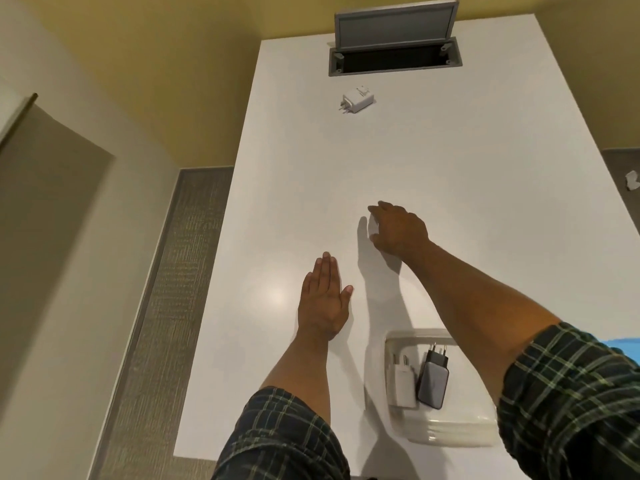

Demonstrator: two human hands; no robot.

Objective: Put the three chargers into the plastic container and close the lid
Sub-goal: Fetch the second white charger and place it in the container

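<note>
A clear plastic container [420, 336] sits open near the front edge of the white table [450, 168], partly under my right forearm. Inside it lie a white charger [401, 384] and a dark grey charger [433, 382] side by side. A third, white charger [356, 100] lies far back on the table, near the cable hatch. My right hand [398, 232] reaches forward over the table middle, fingers curled down, holding nothing I can see. Resting flat on the table to the left of the container is my left hand [323, 301], fingers together. I see no lid.
A grey cable hatch [394, 55] with its flap raised is set into the table's far end. Grey carpet [180, 271] runs along the table's left side. A crumpled white scrap [632, 180] lies on the floor at the right. Something blue [623, 344] shows beyond my right sleeve.
</note>
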